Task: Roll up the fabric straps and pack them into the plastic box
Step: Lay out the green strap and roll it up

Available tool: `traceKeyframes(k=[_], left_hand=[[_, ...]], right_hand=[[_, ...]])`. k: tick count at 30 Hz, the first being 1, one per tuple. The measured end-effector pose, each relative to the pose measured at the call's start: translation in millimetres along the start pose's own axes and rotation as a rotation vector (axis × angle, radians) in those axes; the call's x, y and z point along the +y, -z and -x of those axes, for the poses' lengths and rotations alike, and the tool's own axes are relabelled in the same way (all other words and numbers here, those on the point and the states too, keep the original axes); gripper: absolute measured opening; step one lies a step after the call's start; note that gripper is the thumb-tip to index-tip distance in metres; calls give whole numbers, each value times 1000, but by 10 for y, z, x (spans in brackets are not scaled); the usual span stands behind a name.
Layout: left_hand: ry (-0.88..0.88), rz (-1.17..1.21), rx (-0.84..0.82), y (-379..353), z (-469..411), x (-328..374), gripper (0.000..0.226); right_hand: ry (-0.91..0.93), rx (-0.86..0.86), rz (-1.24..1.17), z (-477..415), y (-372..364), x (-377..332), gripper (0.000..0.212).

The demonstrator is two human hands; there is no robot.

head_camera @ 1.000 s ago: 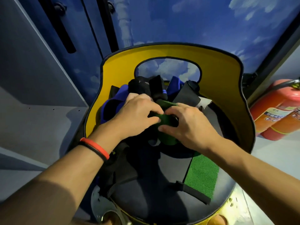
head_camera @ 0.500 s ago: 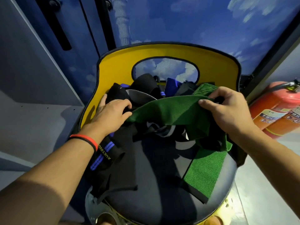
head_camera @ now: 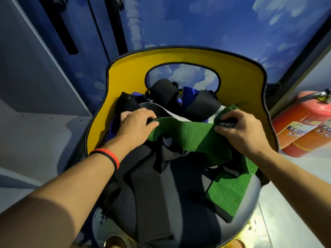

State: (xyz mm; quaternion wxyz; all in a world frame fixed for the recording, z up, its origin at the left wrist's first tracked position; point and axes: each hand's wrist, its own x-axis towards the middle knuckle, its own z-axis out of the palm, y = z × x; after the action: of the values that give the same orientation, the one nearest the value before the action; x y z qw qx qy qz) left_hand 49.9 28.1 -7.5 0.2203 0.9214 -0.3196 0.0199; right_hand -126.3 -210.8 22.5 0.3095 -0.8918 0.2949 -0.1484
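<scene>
Nearest the camera, two bare forearms reach out over a round, dark chair seat (head_camera: 179, 212). The left wrist wears a red and black wristband (head_camera: 109, 155). Several black straps (head_camera: 146, 185) lie loose across the left and middle of the seat, and some hang over its front edge.

On the right front of the seat lies the wide lower end of a green fabric strap (head_camera: 188, 135), unrolled. From there it climbs up to the right hand (head_camera: 240, 133), folds, and runs leftward as a flat, taut band to the left hand (head_camera: 134, 124).

The left hand is palm down, its fingers (head_camera: 150, 119) curled over the strap's left end and gripping it. The fingers (head_camera: 231, 115) of the right hand are bent over the other end, pinching it against the thumb. A small black patch with white lettering shows in that pinch.

Behind the hands, at the back of the seat, is a heap of other straps, among them a black rolled strap (head_camera: 164, 93) and a blue strap (head_camera: 189, 93). They sit against the yellow backrest (head_camera: 129, 77), which has an oval cut-out.

Further off, two red fire extinguishers (head_camera: 304, 122) stand on the floor to the right, a grey cabinet (head_camera: 35, 77) is on the left, and a blue wall (head_camera: 197, 20) printed with clouds lies beyond.
</scene>
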Motion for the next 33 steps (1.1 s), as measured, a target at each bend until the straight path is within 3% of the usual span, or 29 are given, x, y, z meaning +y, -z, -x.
traceKeyframes(k=[3, 8, 11, 15, 19, 24, 27, 29, 33], left_hand=[[4, 214, 45, 54, -66, 45, 9], [-24, 374, 58, 74, -24, 273, 13], [-43, 379, 14, 59, 60, 360, 17], [-80, 452, 72, 170, 95, 342, 16], [-122, 501, 21, 258, 36, 302, 17], [-115, 301, -122, 347, 5, 100, 20], [-147, 316, -341, 390, 21, -2, 35], [-124, 324, -496, 454, 28, -111, 30], [-101, 356, -353, 515, 57, -254, 23]], right_hand=[[210, 125, 8, 41, 103, -169, 33], [350, -47, 149, 190, -180, -542, 68], [376, -94, 252, 227, -479, -663, 51], [408, -77, 269, 104, -525, -698, 24], [450, -59, 189, 59, -463, -661, 23], [442, -46, 40, 37, -435, -584, 27], [441, -24, 37, 29, -436, -555, 31], [399, -2, 30, -9, -381, -509, 33], [366, -52, 15, -49, -227, -487, 36]])
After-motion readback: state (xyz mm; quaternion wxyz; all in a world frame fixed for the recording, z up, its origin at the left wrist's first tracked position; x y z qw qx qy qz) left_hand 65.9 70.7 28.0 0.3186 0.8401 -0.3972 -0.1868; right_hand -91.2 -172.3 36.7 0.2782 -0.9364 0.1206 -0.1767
